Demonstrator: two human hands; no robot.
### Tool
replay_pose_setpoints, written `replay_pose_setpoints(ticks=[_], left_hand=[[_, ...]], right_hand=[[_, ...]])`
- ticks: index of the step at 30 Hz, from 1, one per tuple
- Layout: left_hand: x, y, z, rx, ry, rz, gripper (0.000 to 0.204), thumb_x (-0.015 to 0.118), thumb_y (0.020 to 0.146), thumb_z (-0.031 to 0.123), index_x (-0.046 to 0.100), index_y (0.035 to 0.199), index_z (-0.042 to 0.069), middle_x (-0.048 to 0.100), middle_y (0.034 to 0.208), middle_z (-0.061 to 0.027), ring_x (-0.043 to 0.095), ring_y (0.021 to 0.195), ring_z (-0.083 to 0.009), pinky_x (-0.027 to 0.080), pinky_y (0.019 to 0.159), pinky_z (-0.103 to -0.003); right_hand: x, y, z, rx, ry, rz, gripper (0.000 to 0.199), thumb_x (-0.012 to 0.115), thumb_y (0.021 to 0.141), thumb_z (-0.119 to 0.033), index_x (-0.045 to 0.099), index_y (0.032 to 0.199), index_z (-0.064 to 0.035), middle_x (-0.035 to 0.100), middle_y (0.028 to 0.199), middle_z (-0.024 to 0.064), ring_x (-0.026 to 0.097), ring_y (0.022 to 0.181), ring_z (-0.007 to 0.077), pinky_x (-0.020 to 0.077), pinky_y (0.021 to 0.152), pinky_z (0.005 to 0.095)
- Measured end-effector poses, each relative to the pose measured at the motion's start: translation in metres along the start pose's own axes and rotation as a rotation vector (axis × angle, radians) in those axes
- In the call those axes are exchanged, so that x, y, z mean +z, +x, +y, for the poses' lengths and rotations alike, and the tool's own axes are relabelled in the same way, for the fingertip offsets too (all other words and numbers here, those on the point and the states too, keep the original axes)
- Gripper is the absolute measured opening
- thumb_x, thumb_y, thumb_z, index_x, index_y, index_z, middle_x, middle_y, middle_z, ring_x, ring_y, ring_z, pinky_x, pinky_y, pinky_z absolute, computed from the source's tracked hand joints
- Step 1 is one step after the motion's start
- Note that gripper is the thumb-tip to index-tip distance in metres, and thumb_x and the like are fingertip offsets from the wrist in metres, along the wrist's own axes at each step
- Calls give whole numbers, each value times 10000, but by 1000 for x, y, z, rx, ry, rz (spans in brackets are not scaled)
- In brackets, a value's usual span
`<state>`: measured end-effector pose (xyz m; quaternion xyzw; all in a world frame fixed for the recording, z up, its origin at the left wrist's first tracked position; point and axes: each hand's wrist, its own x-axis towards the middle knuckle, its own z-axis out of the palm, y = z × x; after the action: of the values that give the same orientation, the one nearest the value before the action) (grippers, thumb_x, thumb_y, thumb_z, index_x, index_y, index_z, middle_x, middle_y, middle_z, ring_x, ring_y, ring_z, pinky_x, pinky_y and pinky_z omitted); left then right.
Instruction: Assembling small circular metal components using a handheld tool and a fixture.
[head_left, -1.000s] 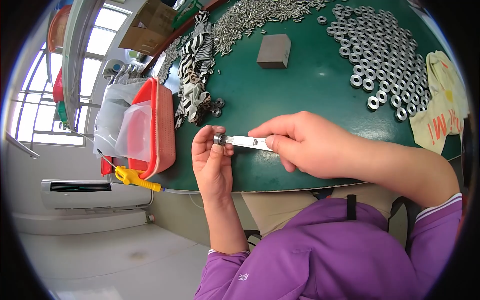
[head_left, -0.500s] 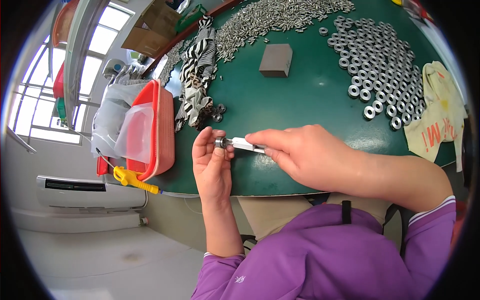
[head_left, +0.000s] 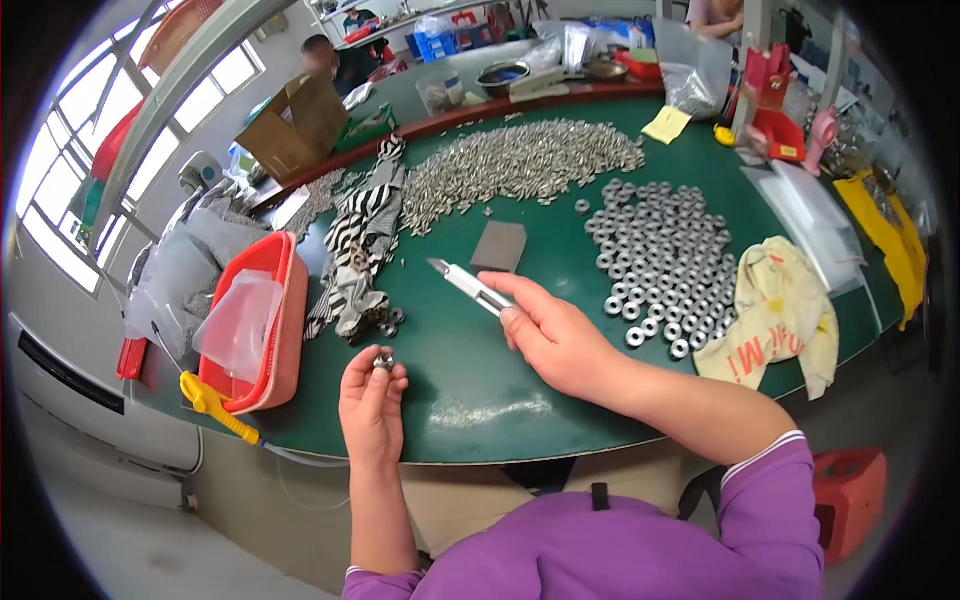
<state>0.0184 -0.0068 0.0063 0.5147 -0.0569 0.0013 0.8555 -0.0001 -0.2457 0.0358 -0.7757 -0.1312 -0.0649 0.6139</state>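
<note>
In the head view, the left hand [head_left: 372,400] was pinched shut on a small metal bearing [head_left: 382,361], held at the fingertips just above the near part of the green table [head_left: 480,380]. The right hand [head_left: 560,335] was clamped around a utility knife [head_left: 468,286], its long axis running up and to the left, blade tip pointing away from the person toward a grey block [head_left: 499,246]. The bearing lay to the lower left of the blade (apart from it, not touching), so the knife's tip stood beyond and to the right of the piece. The left hand alone was at the bearing. A spread of loose bearings [head_left: 660,260] lay right of the knife, with a striped cloth [head_left: 360,250] to its left.
</note>
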Motion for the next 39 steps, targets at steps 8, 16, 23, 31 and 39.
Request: replay_pose_setpoints(ticks=[8, 16, 23, 31, 39], left_hand=[[3, 0, 0, 28, -61, 11, 224, 521, 885, 21, 509, 1108, 5, 570, 1057, -94, 582, 869, -159, 504, 761, -259], [3, 1, 0, 15, -96, 35, 194, 522, 891, 37, 508, 1084, 22, 578, 1045, -101, 596, 873, -164, 514, 763, -258], [-13, -15, 18, 41, -342, -45, 217, 497, 918, 85, 490, 1134, 62, 582, 1047, -95, 560, 785, -119, 471, 687, -232], [-92, -79, 66, 285, -391, 139, 197, 513, 896, 40, 509, 1093, 45, 578, 1076, -115, 573, 843, -137, 484, 743, -242], [-168, -133, 89, 476, -381, 446, 222, 492, 908, 41, 505, 1130, 37, 555, 1136, -123, 568, 901, -142, 490, 796, -242]], right_hand=[[-45, 11, 14, -136, -1166, 337, 598, 502, 753, -7, 337, 1328, -21, 460, 937, 151, 532, 801, 310, 500, 659, 388], [-36, 7, 24, -1, -1368, 171, 451, 535, 752, -50, 482, 1199, -7, 508, 987, 131, 539, 831, 276, 481, 689, 368], [-23, 18, -16, -572, -1027, 227, 348, 655, 719, -105, 589, 1058, -60, 558, 941, 93, 537, 872, 279, 463, 747, 385], [129, 59, -88, -756, -438, -339, 411, 647, 762, -91, 548, 1161, -72, 558, 1030, 120, 547, 965, 281, 460, 821, 367], [306, 114, -105, -420, -504, -344, 856, 663, 737, -401, 299, 1289, 142, 435, 1253, 275, 429, 1180, 370, 344, 1003, 393]])
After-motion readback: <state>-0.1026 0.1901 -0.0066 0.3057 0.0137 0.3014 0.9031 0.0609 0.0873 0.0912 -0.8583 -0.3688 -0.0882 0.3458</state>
